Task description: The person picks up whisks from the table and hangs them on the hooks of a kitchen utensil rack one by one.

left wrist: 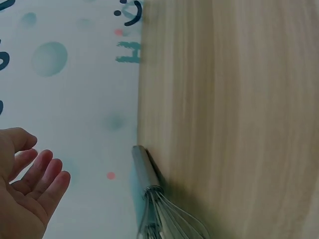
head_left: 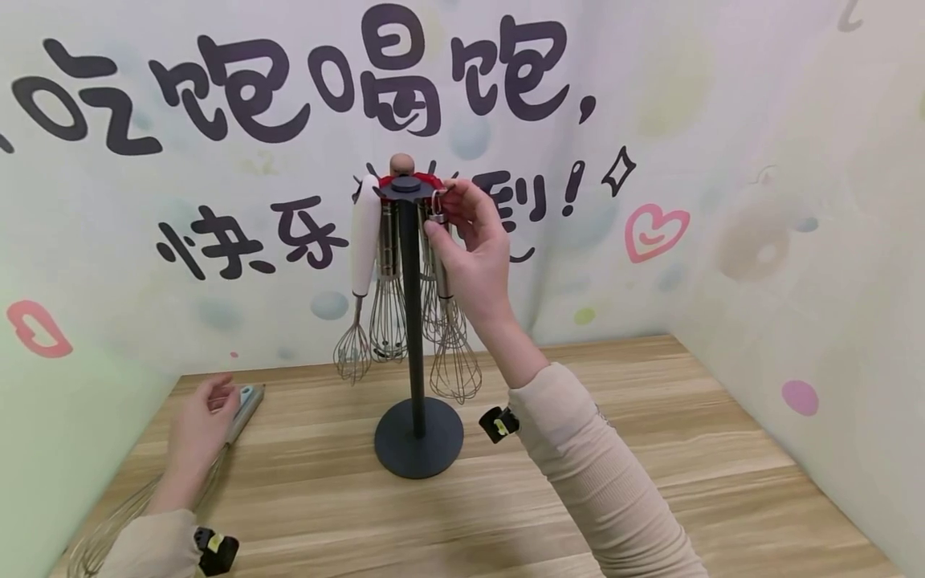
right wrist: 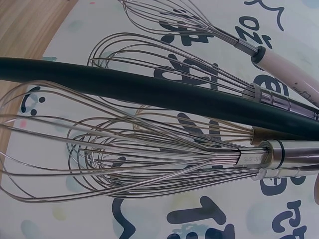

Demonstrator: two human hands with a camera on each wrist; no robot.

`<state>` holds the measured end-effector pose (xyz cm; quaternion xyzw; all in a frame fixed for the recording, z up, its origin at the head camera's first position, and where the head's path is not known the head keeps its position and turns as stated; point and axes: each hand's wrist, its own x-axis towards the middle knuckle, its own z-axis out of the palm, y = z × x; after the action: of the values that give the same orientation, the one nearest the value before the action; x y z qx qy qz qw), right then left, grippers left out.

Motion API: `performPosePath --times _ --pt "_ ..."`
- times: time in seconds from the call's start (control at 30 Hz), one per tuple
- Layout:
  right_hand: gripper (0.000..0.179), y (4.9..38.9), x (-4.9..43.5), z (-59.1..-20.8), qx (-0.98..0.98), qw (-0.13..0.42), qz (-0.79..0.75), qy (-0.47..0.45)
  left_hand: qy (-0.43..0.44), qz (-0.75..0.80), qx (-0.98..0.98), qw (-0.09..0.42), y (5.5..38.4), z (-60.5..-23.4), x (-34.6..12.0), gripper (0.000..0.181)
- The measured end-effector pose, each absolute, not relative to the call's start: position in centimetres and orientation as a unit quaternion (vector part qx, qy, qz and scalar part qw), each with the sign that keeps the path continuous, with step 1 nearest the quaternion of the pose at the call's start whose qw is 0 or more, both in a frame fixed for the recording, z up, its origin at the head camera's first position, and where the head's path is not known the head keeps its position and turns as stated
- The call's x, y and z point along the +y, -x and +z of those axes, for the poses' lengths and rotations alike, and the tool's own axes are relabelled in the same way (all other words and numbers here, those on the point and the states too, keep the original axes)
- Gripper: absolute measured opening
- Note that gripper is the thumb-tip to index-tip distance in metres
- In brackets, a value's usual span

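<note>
A dark upright stand with a round base holds several hanging whisks. At its top right, my right hand pinches the ringed handle end of a steel whisk, its wires hanging downward. In the right wrist view this whisk's steel handle lies in front of other whisks. A white-handled whisk and another steel whisk hang on the stand's left. My left hand, fingers loosely bent and holding nothing, hovers by a large steel whisk lying on the table's left side.
The wood-grain table meets a printed cloth backdrop behind and at both sides. A wooden knob and red parts show at the stand's top.
</note>
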<state>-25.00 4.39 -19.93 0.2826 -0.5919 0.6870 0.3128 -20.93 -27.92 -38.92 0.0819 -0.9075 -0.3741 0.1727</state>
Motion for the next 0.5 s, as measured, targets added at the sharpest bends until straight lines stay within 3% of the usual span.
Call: performPosePath --times 0.5 --pt "0.042 25.1 4.4 -20.0 -0.589 0.316 0.686 -0.288 -0.070 -0.337 -0.938 0.052 20.7 -40.6 -29.3 0.050"
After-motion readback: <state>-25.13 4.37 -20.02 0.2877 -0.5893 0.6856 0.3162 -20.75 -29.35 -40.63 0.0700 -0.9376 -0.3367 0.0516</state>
